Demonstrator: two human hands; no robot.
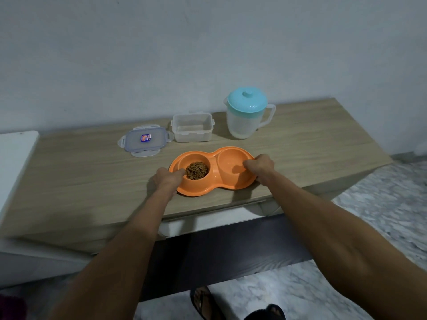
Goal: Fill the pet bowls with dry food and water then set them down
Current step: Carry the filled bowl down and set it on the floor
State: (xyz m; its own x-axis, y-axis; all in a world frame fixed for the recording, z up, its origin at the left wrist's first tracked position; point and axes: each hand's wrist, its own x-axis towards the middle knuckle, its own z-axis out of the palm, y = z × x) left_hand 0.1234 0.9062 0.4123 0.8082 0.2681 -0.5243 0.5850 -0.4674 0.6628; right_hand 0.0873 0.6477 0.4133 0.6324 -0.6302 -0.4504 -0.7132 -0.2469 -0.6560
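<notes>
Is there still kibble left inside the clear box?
No, the clear box stands open and looks empty, its lid beside it, while the kibble sits in the orange double bowl.

A plain pale grey-blue wall [208, 47] fills the upper half of the view, unbroken and evenly, dimly lit. Against it stands a light wood-grain tabletop [76, 172], its far edge meeting the wall and its near edge showing a white strip [208, 221] with a dark panel [231, 255] below, and a white piece of furniture [13, 162] butts against its left end. To the right of and below the tabletop lies a grey-and-white marbled floor [381, 218], which carries on under the near edge.
</notes>
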